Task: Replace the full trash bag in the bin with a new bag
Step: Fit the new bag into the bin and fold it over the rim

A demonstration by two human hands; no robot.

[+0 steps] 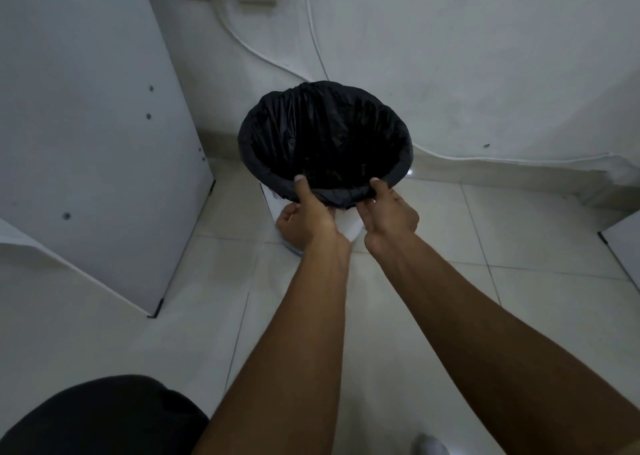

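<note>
Now: we have both hands at the near edge of the bin (349, 229), which stands on the tiled floor (519, 247) close to the wall, beside a white cabinet (86, 143).
Bag: the black bag (325, 132) lines the bin, its mouth folded down over the rim all round. The inside is too dark for us to tell how full it is.
Left hand: our left hand (304, 215) sets its thumb on top of the fold and curls its fingers beneath, pinching the plastic.
Right hand: our right hand (393, 212) pinches the same fold just beside it, thumb over, fingers under.
Risk: both grips sit close together on one side, so a pull from here may, we think, stretch or tear the thin film, or tip the bin toward us.
Second risk: the far fold could catch on the rim and spill whatever lies inside.
</note>
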